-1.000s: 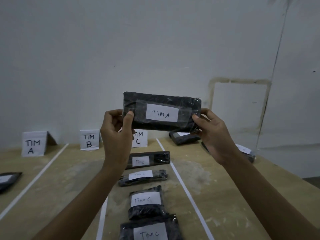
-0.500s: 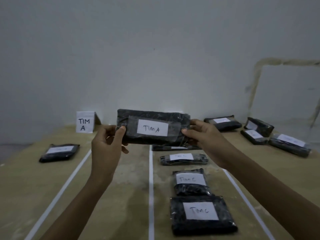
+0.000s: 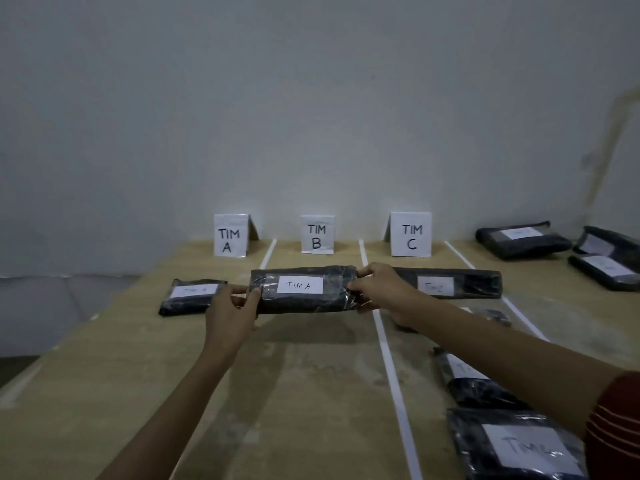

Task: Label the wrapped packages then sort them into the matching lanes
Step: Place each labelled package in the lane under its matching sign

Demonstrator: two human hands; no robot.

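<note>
Head view: TIM A package (image 3: 303, 289) is held off the table over the middle lane, in front of the TIM B sign (image 3: 317, 234). Left hand (image 3: 230, 313) pinches one end, right hand (image 3: 384, 292) the other. Label is on, so this is the sorting step. Next move probably: carry left across the tape line (image 3: 268, 258), set down below the TIM A sign (image 3: 230, 235) near the lane-A package (image 3: 192, 296).

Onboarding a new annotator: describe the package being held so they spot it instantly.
On the wooden table, look in front of the TIM B sign. There a black wrapped package is gripped at its ends by the left hand and right hand. Unlike the flat-lying package to its left and the long package to its right, its white label reads TIM A.
</note>
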